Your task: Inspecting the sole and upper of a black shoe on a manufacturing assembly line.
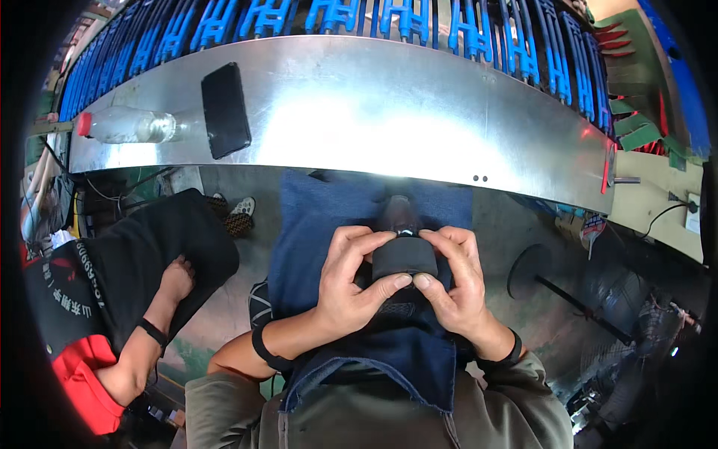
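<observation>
My left hand (350,280) and my right hand (458,280) grip a black, rounded, block-like thing (404,257) from both sides, above my lap. Fingertips curl over its far side, and both thumbs press its near edge, tips almost touching. I cannot tell its exact kind. Just beyond it shows a dark, blurred shape (399,213), with a small bright glint between the two. A dark blue cloth apron (314,217) covers my lap beneath the hands.
Ahead runs a shiny metal table (336,112) bearing a black phone (226,111) and a clear bottle (134,125) with a red cap. Blue metal frames (404,19) line its far side. A seated person's hand (177,279) is at left; a fan (624,307) stands at right.
</observation>
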A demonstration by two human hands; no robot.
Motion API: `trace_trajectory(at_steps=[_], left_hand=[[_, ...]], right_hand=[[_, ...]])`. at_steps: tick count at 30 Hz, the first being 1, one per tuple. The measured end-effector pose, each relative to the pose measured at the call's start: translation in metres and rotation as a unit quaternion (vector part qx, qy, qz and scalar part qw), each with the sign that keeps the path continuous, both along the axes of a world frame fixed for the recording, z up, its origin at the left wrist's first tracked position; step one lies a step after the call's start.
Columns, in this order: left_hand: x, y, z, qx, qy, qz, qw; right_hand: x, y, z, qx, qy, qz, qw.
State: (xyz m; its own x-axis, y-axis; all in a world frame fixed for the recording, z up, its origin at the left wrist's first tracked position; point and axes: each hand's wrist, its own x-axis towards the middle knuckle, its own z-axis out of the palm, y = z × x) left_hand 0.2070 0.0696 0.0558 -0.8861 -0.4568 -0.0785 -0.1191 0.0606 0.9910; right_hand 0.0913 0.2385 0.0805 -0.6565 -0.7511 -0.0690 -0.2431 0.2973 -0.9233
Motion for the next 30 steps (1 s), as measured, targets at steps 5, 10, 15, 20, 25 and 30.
trace_trajectory(at_steps=[5,10,15,20,25,30], left_hand=[[-0.012,-0.012,-0.005,0.055,-0.022,-0.014,0.998],[-0.024,-0.020,-0.005,0.071,-0.036,-0.031,0.996],[-0.038,-0.033,-0.003,-0.046,-0.043,-0.093,0.994],[-0.062,-0.048,-0.006,-0.103,-0.012,-0.137,0.985],[-0.048,-0.054,0.020,-0.146,0.052,-0.234,0.960],[-0.009,-0.023,0.038,0.003,0.168,-0.136,0.976]], right_hand=[[-0.007,-0.017,-0.005,0.001,0.015,-0.032,0.999],[-0.015,-0.025,-0.011,-0.017,-0.018,-0.064,0.998],[-0.028,-0.023,-0.014,0.018,-0.041,-0.045,0.998],[-0.045,-0.020,-0.022,0.020,-0.136,-0.085,0.987],[-0.042,-0.017,-0.027,-0.123,-0.270,0.023,0.955],[-0.005,-0.003,0.000,-0.215,-0.233,0.139,0.938]])
